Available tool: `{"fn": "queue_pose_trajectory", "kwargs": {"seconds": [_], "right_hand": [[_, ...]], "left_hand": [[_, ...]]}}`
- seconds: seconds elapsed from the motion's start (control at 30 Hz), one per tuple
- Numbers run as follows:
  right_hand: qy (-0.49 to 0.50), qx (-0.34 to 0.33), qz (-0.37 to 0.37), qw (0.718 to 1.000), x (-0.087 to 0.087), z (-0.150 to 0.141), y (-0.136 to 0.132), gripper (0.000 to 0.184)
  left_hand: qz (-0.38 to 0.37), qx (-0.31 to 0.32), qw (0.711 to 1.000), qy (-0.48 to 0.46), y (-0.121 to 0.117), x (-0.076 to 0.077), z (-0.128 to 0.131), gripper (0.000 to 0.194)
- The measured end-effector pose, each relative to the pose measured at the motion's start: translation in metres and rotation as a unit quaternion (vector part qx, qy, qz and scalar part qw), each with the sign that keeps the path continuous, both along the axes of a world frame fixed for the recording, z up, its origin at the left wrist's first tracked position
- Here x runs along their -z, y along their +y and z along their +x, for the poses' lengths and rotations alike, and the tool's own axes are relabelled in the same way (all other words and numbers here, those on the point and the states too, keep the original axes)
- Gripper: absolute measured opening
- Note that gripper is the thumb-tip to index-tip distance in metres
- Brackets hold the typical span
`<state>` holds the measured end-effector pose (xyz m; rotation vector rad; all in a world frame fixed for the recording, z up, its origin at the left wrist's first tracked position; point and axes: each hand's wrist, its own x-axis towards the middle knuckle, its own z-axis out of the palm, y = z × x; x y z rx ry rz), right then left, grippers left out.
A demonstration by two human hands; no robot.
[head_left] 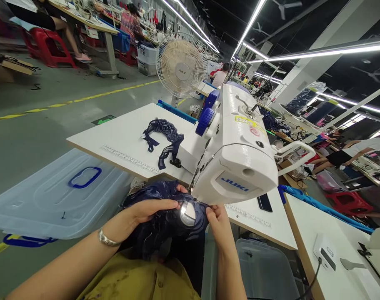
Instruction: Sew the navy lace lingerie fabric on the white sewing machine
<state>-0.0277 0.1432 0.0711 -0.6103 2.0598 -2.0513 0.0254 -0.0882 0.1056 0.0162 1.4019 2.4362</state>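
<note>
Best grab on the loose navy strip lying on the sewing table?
Probably a pinch on the near tail of the loose navy strip, coming from the wearer's side: it juts from the bunched curve toward the table's near edge. Avoid the small black item beside it.

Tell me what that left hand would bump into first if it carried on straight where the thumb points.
Beyond the dark blue fabric it holds, the left hand would probably meet the shiny round metal piece just ahead, though depth is hard to judge here.
</note>
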Motion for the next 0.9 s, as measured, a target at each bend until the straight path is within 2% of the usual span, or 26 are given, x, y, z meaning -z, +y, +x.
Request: {"fn": "queue_pose_trajectory", "kwargs": {"seconds": [0.1, 0.2, 0.3, 0.53, 0.9], "right_hand": [[0.0, 0.01, 0.015, 1.0, 0.001, 0.001, 0.0, 0.019], [-0.013, 0.025, 0.027, 0.999, 0.003, 0.001, 0.0, 0.021], [-0.024, 0.025, 0.016, 0.999, 0.004, 0.001, 0.0, 0.024], [-0.034, 0.028, 0.012, 0.999, -0.001, 0.004, -0.001, 0.024], [-0.012, 0.029, 0.016, 0.999, -0.004, 0.013, 0.0, 0.02]], "left_hand": [[0.046, -0.017, 0.999, -0.001, -0.003, 0.005, 0.002, 0.03], [0.053, -0.025, 0.998, 0.006, -0.003, 0.01, 0.006, 0.032], [0.054, -0.013, 0.998, 0.028, -0.002, 0.014, 0.009, 0.025], [-0.014, 0.016, 0.998, 0.059, 0.0, 0.011, 0.012, 0.009], [-0.124, 0.063, 0.989, 0.054, 0.005, 0.001, 0.016, 0.012]]}}
